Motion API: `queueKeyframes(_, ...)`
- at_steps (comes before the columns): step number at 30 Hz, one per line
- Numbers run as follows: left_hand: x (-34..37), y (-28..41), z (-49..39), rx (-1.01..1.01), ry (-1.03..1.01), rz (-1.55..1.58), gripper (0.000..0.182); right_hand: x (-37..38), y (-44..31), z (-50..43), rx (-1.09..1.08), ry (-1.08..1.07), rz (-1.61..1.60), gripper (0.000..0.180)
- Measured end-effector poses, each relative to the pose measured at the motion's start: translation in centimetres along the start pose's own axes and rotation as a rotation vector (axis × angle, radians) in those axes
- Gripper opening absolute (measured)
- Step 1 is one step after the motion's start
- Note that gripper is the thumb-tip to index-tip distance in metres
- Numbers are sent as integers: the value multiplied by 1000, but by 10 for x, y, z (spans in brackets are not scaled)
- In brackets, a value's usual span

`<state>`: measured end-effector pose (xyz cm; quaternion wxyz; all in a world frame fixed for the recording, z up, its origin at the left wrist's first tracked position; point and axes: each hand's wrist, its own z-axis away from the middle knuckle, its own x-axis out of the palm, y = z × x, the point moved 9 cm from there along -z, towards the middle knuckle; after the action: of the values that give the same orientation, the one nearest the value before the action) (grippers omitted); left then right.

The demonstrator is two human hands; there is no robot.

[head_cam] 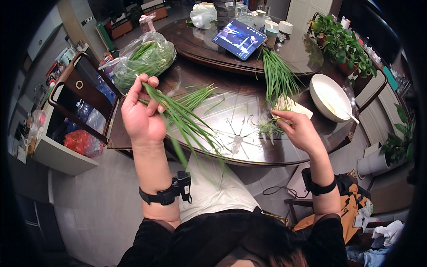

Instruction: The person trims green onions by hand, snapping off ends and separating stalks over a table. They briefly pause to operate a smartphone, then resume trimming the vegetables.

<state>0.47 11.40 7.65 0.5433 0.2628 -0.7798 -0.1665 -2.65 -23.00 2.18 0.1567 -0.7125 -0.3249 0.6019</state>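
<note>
My left hand [144, 121], palm turned up, grips a small bunch of garlic chives [181, 115]. Their pale ends poke out by the fingertips, and the long green leaves trail down to the right past the table edge, over my lap. On the glass-topped table [213, 133] behind them lies a loose heap of chives [198, 98]. My right hand [300, 130] is over a small pile of chive trimmings [268, 128], thumb and forefinger close together; whether a scrap is between them I cannot tell. A larger bunch of chives [278, 75] hangs off the raised turntable [200, 56].
A clear plastic bag of chives [146, 58] stands at the back left. On the turntable are a lit tablet [238, 38], cups [285, 27] and a white bag [203, 15]. To the right sit a white bowl [330, 96] with a utensil and a potted plant [348, 50].
</note>
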Motion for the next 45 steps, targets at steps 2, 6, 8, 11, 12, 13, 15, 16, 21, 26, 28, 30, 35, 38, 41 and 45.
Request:
queueKeyframes(2, 8, 6, 7, -16, -42, -52, 22, -5, -3, -2, 8, 24, -16, 23)
queueKeyframes(6, 14, 22, 24, 36, 39, -270, 24, -5, 1, -4, 118, -51, -76, 21)
queueKeyframes(8, 25, 33, 26, 102, -9, -375, 25, -6, -11, -8, 49, -31, -27, 22)
queueKeyframes(11, 22, 43, 38, 197, 68, -380, 25, -4, -24, -16, 19, -41, -39, 23)
queueKeyframes(12, 23, 42, 42, 188, 51, -373, 25, -2, -25, -19, 40, -57, -64, 23)
queueKeyframes(13, 21, 39, 43, 132, 44, -337, 25, 0, -33, -23, -4, -63, -31, 24)
queueKeyframes(15, 26, 35, 46, 44, -102, -192, 25, 4, -41, -32, -34, -91, -8, 25)
queueKeyframes(16, 11, 30, 48, 44, 29, -182, 25, 6, -44, -37, -53, -86, 4, 27)
queueKeyframes(21, -13, 0, 52, -111, 115, -157, 26, -5, -26, -78, -73, -30, -18, 30)
queueKeyframes(26, -31, -14, 51, -178, 183, -159, 18, -36, 20, -135, 83, 169, 232, 64)
queueKeyframes(28, -34, -20, 50, -188, 188, -162, 16, -38, 34, -157, 136, 140, 347, 76)
queueKeyframes(30, -36, -28, 49, -210, 193, -146, 13, -37, 52, -182, 262, 113, 483, 99)
queueKeyframes(35, -47, -44, 44, -250, 244, -170, 9, -18, 94, -229, 495, 20, 583, 107)
queueKeyframes(38, -63, -36, 40, -225, 279, -235, 11, -10, 109, -248, 523, -126, 621, 95)
queueKeyframes(41, -81, -24, 35, -181, 326, -209, 12, -14, 106, -259, 462, -151, 656, 84)
queueKeyframes(45, -92, -25, 31, -152, 353, -158, 15, -10, 96, -262, 479, -197, 666, 71)
